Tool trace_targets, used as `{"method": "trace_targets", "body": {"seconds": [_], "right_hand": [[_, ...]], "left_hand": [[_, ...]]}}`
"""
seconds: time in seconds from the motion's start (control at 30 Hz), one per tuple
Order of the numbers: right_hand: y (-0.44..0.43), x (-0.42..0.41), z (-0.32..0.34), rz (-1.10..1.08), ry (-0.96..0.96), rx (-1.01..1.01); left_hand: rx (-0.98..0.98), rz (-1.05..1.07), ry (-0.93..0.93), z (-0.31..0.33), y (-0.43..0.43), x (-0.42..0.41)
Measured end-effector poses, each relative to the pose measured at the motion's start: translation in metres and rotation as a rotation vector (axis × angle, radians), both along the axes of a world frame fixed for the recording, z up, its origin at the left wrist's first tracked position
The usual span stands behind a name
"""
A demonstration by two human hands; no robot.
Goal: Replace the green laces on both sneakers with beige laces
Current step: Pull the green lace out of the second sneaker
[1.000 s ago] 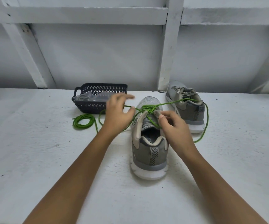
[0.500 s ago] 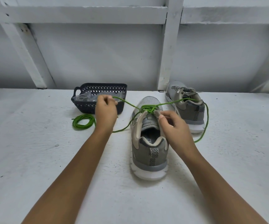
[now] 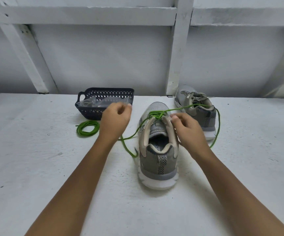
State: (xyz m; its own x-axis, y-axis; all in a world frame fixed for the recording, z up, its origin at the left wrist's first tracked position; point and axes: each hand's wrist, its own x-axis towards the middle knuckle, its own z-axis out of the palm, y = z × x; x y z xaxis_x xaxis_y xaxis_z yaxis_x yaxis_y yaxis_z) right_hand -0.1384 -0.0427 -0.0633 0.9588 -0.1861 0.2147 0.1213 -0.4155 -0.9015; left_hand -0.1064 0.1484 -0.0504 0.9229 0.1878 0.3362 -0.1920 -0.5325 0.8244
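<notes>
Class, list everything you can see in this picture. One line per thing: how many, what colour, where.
near sneaker: 1, grey and beige, table centre, heel toward camera
far sneaker: 1, grey, back right
threaded lace: 1, green, in near sneaker's toe-end eyelets, ends trailing both sides
coiled lace: 1, green, on table before basket
basket: 1, dark blue, back left
plastic packet: 1, clear, in basket
table: 1, white
left hand: fingers curled, before the basket
right hand: pinches near sneaker's right eyelet strip

Dark basket (image 3: pixel 88 112) on white table (image 3: pixel 35 167)
</notes>
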Motion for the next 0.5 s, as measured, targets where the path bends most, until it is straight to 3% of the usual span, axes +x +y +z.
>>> {"method": "trace_targets", "body": {"seconds": [0.2,0.33,0.4,0.5], "right_hand": [[-0.007,0.029,0.008,0.087,-0.070,-0.492],[-0.010,0.049,0.013,0.207,0.000,-0.737],[-0.010,0.053,0.016,0.188,0.035,-0.789],[-0.010,0.044,0.029,0.126,0.018,-0.695]], "left_hand": [[0.026,-0.343,0.102,-0.007,-0.024,-0.011],[0.178,-0.374,0.189,-0.013,-0.028,-0.013],[0.199,-0.337,0.157,-0.013,-0.028,-0.014],[0.178,-0.316,0.047,-0.010,-0.030,-0.018]]}}
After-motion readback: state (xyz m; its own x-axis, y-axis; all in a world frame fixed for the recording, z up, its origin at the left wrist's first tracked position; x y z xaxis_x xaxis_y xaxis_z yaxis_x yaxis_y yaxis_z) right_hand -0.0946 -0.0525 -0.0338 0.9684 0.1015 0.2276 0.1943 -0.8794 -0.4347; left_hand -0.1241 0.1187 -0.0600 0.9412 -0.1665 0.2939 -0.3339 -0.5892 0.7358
